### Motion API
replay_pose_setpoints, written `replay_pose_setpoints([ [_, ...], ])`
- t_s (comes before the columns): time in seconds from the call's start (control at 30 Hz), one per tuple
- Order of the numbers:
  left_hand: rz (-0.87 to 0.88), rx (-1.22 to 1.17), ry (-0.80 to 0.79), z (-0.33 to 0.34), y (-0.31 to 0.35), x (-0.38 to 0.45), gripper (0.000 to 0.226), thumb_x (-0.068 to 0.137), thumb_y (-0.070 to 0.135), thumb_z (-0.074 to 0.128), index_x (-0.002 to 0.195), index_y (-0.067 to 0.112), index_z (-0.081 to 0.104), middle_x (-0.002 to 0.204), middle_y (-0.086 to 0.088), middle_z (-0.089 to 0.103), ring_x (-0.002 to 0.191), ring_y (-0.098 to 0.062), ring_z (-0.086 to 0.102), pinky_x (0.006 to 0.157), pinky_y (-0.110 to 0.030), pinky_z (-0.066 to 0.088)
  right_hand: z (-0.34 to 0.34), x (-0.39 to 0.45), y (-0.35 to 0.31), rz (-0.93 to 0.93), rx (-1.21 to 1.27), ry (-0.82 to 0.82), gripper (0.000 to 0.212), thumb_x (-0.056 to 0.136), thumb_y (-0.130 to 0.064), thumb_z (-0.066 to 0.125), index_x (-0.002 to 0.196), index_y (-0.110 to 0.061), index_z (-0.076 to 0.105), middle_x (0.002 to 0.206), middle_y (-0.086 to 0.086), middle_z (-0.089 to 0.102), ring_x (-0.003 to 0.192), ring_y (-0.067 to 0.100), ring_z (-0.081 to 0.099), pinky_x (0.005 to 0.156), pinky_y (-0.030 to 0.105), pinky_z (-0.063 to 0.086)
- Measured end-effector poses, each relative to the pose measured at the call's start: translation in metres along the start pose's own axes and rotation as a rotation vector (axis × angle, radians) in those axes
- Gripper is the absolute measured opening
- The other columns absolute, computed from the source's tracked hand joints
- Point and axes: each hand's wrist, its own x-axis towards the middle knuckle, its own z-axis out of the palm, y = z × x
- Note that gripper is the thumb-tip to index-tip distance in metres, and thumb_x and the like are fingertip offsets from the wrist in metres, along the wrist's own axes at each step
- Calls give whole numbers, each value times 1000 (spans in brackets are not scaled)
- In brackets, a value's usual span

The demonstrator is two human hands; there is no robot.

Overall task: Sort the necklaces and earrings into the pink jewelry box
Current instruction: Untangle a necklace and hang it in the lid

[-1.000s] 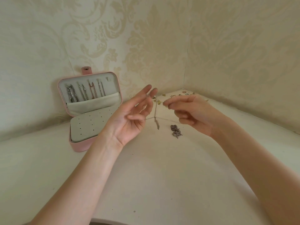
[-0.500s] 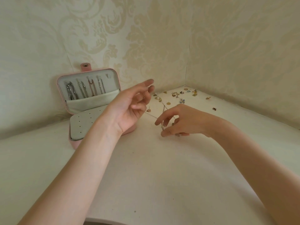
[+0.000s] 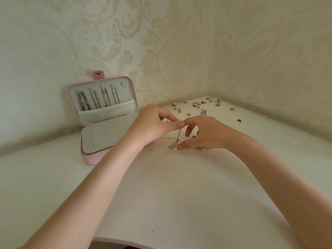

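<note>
A pink jewelry box (image 3: 89, 159) stands open on the white bench (image 3: 161, 194) near the left wall, its lid (image 3: 102, 97) leaning back against the patterned wallpaper (image 3: 161, 42); several necklaces (image 3: 98, 98) hang side by side in the lid, their lower ends tucked into a pale pocket (image 3: 107, 112); the base shows a grey panel (image 3: 106, 133) dotted with small holes, bare of earrings as far as can be seen; a pink snap tab (image 3: 98, 75) sticks up above the lid

Both hands meet just right of the box, over the bench; the left hand (image 3: 152, 126) has its fingers curled, thumb and forefinger pinching a thin chain (image 3: 179, 131) at the top; the right hand (image 3: 206, 133) is curled too, its forefinger tip close to the left hand's pinch and its thumb low by the bench; whether it actually grips the chain I cannot tell; the chain drops between the two hands to a small sparkling pendant (image 3: 173, 145) that lies at or just above the bench surface; a further bit of jewelry (image 3: 198, 148) peeks out beneath the right hand, too hidden to make out

Loose earrings (image 3: 197, 105) are scattered in the far corner of the bench, well apart from the box, with two stray ones (image 3: 239, 120) off to the right
</note>
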Motion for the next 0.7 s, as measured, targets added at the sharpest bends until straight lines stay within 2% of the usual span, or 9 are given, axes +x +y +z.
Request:
replay_pose_setpoints([
  [0.1, -16, 118, 1, 8, -2, -1, 11, 72, 34, 76, 68, 29, 67, 82, 14, 56, 87, -5, 51, 67, -15, 36, -1, 1, 3, -1, 20, 40, 61, 68, -35, 80, 122, -23, 54, 101, -4, 59, 52, 9, 54, 48, 15, 43],
  [0.17, -9, 199, 27, 11, -3, -1, 9, 73, 33, 75, 70, 29, 67, 79, 13, 51, 84, -9, 51, 63, -19, 36, -1, 2, 5, -2, 19, 58, 63, 68, -34, 80, 124, -22, 54, 101, -3, 61, 54, 7, 54, 53, 17, 44],
  [0.27, 20, 204, 54, 12, -4, 0, 11, 75, 30, 72, 67, 31, 65, 76, 11, 46, 70, -5, 46, 58, -20, 33, 0, 3, 8, -1, -10, 75, 65, 67, -35, 80, 125, -22, 54, 98, -4, 62, 63, 4, 54, 58, 19, 45],
  [0.37, 75, 204, 56, 11, -5, 1, 14, 76, 29, 71, 65, 32, 64, 83, 4, 50, 71, -9, 46, 62, -25, 36, 0, 4, 10, 6, -37, 94, 68, 66, -36, 80, 126, -20, 52, 95, -5, 63, 64, 2, 54, 63, 19, 45],
  [0.43, 103, 219, 54, 11, -6, 2, 12, 78, 29, 70, 67, 30, 65, 84, 4, 52, 75, -13, 50, 68, -29, 42, -1, 5, 12, 10, -74, 117, 68, 66, -38, 80, 126, -20, 52, 94, -6, 62, 68, 0, 52, 60, 16, 41],
  [0.5, 121, 229, 48, 10, -7, 2, 12, 80, 28, 68, 68, 29, 65, 81, 11, 53, 73, -12, 55, 69, -29, 45, -1, 6, 15, 19, -88, 144, 66, 67, -37, 79, 124, -18, 53, 97, -3, 62, 69, -1, 49, 58, 15, 40],
  [0.6, 133, 204, 48, 7, -8, 2, 16, 82, 25, 66, 66, 27, 64, 85, 11, 58, 65, -9, 64, 59, -19, 43, -2, 8, 18, 59, -38, 180, 52, 74, -30, 75, 120, -15, 55, 102, 1, 61, 63, 3, 49, 50, 17, 39],
  [0.7, 122, 156, 50, 5, -10, 1, 19, 82, 23, 66, 65, 29, 64, 85, 9, 63, 60, 1, 61, 54, -15, 39, -4, 8, 18, 123, 76, 235, 30, 85, -21, 62, 113, -10, 57, 99, 7, 63, 46, 10, 45, 40, 17, 36],
])
